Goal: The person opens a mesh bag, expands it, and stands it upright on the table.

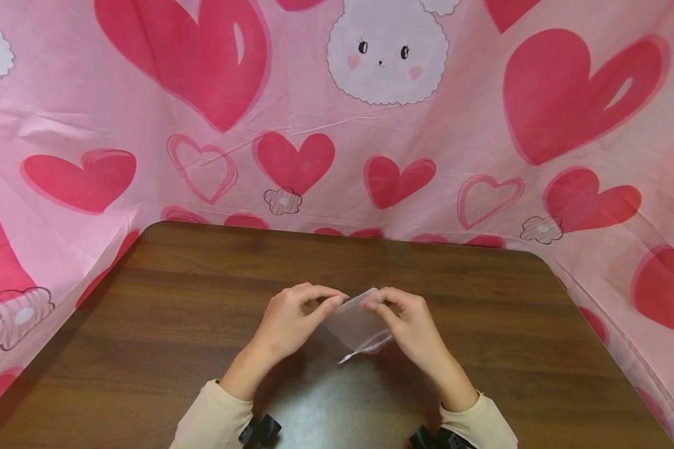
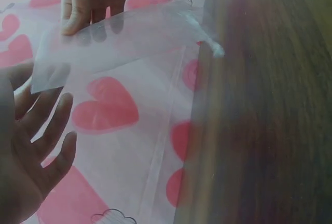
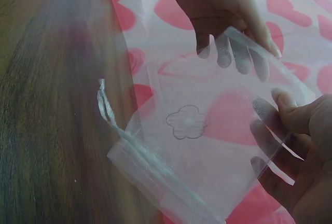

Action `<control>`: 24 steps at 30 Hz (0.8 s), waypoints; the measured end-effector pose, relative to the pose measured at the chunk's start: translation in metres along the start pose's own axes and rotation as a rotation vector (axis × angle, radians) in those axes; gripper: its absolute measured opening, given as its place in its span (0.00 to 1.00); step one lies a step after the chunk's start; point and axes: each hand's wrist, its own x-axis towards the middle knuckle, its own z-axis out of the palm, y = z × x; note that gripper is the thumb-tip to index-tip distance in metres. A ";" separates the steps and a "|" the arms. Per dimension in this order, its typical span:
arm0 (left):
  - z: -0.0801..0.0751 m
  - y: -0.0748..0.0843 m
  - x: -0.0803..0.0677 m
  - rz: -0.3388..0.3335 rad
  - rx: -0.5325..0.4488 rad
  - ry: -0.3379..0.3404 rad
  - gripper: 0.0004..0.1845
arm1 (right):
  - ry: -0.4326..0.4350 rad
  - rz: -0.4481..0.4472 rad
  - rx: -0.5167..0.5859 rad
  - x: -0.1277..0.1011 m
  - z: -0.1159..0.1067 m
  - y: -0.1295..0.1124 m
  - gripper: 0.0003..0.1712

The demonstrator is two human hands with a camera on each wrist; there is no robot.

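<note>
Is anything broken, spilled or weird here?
No, nothing stands out. The left hand and right hand hold a see-through bag with no rip that I can see, and its drawstring pokes out at one corner.

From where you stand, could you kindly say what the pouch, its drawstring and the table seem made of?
The pouch looks like organza or similar mesh: sheer, with a fine weave. The drawstring is perhaps satin cord or ribbon, given its pale, soft sheen. The table seems wood or wood-look laminate, slightly glossy, with brown grain and a bright reflection.
</note>
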 end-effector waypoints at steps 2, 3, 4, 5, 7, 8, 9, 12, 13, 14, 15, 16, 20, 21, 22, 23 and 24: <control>-0.001 0.002 -0.001 -0.011 0.010 -0.054 0.08 | -0.007 -0.013 -0.010 0.000 0.001 0.000 0.05; -0.001 0.002 -0.001 -0.010 0.018 -0.078 0.08 | -0.010 -0.018 -0.019 0.000 0.001 0.000 0.05; -0.001 0.002 -0.001 -0.007 0.027 -0.100 0.08 | -0.010 -0.021 -0.027 0.000 0.001 0.000 0.05; -0.001 0.003 -0.002 -0.004 0.037 -0.118 0.08 | -0.009 -0.027 -0.033 0.000 0.001 0.000 0.05; 0.001 0.003 -0.002 0.009 0.050 -0.135 0.07 | -0.005 -0.035 -0.039 0.000 0.001 -0.001 0.05; 0.001 0.003 -0.002 0.012 0.056 -0.133 0.07 | 0.000 -0.037 -0.040 0.000 0.001 -0.002 0.05; 0.002 0.003 -0.002 0.013 0.064 -0.124 0.06 | 0.008 -0.041 -0.043 0.000 0.001 -0.002 0.05; 0.003 0.003 -0.001 -0.007 0.088 -0.076 0.04 | 0.043 -0.054 -0.033 0.000 0.000 -0.003 0.08; 0.002 0.003 -0.001 -0.022 0.094 -0.056 0.03 | 0.057 -0.061 -0.030 0.000 -0.001 -0.003 0.09; 0.002 0.004 -0.001 -0.038 0.097 -0.037 0.03 | 0.071 -0.067 -0.028 0.001 -0.001 -0.003 0.10; 0.001 0.004 -0.001 -0.055 0.099 -0.019 0.03 | 0.085 -0.070 -0.027 0.001 -0.002 -0.004 0.10; 0.001 0.005 -0.001 -0.071 0.100 -0.002 0.04 | 0.097 -0.073 -0.025 0.001 -0.002 -0.004 0.10; -0.001 0.005 0.000 -0.138 0.097 0.053 0.06 | 0.138 -0.050 -0.020 0.003 -0.004 -0.005 0.10; -0.001 0.005 0.000 -0.152 0.095 0.066 0.06 | 0.146 -0.038 -0.020 0.003 -0.004 -0.005 0.10; -0.001 0.004 0.001 -0.163 0.092 0.080 0.06 | 0.153 -0.028 -0.020 0.003 -0.003 -0.005 0.09; -0.001 0.004 0.001 -0.172 0.089 0.093 0.07 | 0.157 -0.015 -0.020 0.003 -0.003 -0.004 0.09; -0.001 0.004 0.001 -0.176 0.082 0.105 0.07 | 0.159 -0.006 -0.021 0.003 -0.002 -0.004 0.08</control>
